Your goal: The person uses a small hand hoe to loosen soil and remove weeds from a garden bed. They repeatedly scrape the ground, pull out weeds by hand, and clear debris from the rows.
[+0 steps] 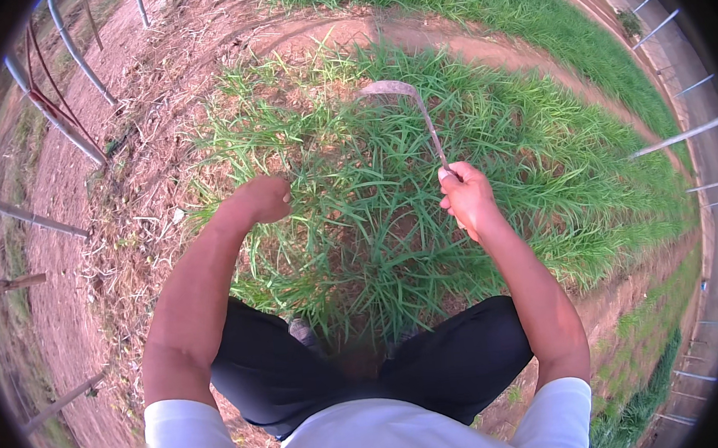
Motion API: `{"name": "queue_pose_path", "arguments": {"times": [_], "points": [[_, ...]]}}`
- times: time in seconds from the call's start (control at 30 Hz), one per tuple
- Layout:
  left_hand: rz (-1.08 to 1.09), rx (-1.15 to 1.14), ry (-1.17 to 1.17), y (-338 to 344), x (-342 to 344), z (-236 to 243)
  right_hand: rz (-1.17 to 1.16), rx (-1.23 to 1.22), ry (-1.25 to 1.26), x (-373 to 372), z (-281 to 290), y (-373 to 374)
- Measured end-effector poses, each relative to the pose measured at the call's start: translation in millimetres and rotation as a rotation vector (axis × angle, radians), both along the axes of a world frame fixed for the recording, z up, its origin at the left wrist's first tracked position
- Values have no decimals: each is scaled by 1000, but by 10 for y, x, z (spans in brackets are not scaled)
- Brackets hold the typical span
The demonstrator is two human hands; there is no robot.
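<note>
1. Green grass (pixel 380 172): seen growing in a leafy patch, with bare reddish soil (pixel 52 304) exposed at left.
2. Sickle (pixel 399 87): held out over the grass, right of centre; its curved blade is turned toward the left.
3. Right grip (pixel 469 198): clenched around the sickle's near end, above the grass.
4. Left grip (pixel 264 199): clenched in a fist over the grass, well apart from the sickle; whether anything is enclosed cannot be told.

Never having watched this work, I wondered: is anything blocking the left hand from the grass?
Nothing visible does: the left hand, closed, is over or among the green grass; contact is unclear. The sickle is off to the right, in the right hand.
</note>
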State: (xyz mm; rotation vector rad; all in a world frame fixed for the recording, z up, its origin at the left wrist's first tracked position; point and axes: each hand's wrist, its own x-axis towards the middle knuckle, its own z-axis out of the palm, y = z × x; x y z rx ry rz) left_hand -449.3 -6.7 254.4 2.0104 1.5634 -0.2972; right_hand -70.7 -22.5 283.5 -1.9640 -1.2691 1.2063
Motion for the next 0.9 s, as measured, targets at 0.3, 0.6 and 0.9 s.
{"name": "queue_pose_path", "arguments": {"times": [0.3,0.6,0.9], "points": [[112,281,-188,96,176,60,157,-127,192,-166,371,-70],[154,289,-153,156,254,82,423,-10,-86,-201,310,-120],[133,343,-125,180,132,-97,443,-9,-79,-218,318,-91]]}}
